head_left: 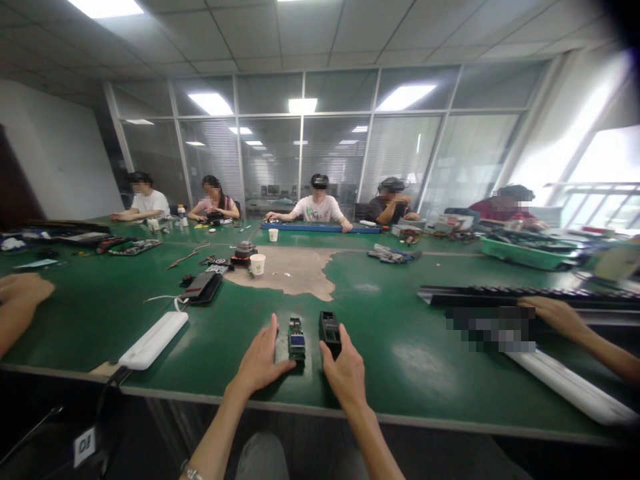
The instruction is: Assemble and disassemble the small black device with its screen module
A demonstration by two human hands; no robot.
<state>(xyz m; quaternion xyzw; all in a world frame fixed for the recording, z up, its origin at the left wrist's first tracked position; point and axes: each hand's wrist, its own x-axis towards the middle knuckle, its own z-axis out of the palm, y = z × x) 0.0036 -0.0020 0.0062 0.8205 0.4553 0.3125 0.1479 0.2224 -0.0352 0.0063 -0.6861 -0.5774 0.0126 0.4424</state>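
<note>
My left hand (260, 360) lies flat on the green table (390, 333), fingers stretched out, its thumb reaching toward a small green circuit board (297, 339) just to its right. My right hand (344, 370) is curled around the near end of a small black plastic housing (330, 331) that rests on the table beside the board. Board and housing lie side by side near the table's front edge, between my two hands.
A white power strip (153, 340) lies left; a black device (203, 287) and a paper cup (257, 265) are further back. A neighbour's hand (20, 290) rests at the far left, another's arm (580, 330) at right by long white (570, 387) and black strips. Several people sit across the table.
</note>
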